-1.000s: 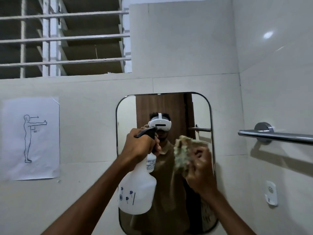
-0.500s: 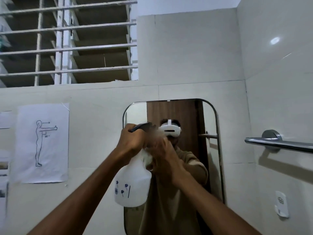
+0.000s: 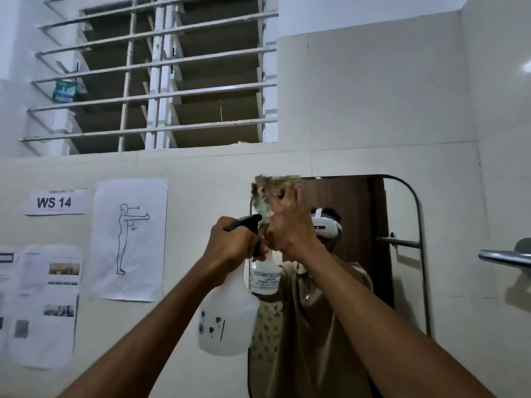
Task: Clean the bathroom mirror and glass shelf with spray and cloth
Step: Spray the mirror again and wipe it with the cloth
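Right, head view only. Left hand [image 3: 234,244] wrapped tight round the neck of the spray bottle [image 3: 230,320], finger at the black trigger head [image 3: 244,222], nozzle pointed toward the mirror [image 3: 402,254]. Bottle white, translucent, small blue flower marks and a dark line on its side, hanging upright just in front of the mirror's left edge; its reflection with a printed label visible in the glass just beside it. Right hand [image 3: 290,222] clutching a bunched cloth [image 3: 267,193], greenish-beige and fuzzy, fingers curled over it, pressed against the mirror's top left corner; cloth overlapping the top edge of the frame. Motion blur on cloth and fingers, so exact contact patch unclear. Mirror rounded-corner, thin metal rim, mounted on the cream tiled wall [image 3: 359,96]; reflecting a person in a beige shirt with a white headset, a brown door behind. Glass shelf not seen here. Left of the mirror on the wall: paper sheet with a standing-figure line drawing [image 3: 129,239], a "WS 14" label [image 3: 54,202] near it, more printed sheets [image 3: 43,305] at the wall's left edge. Above: barred louvre window [image 3: 161,81], a small green packet [image 3: 65,91] tucked at its left side. Chrome towel rail [image 3: 502,258] on the right-hand wall, well apart from the hands.
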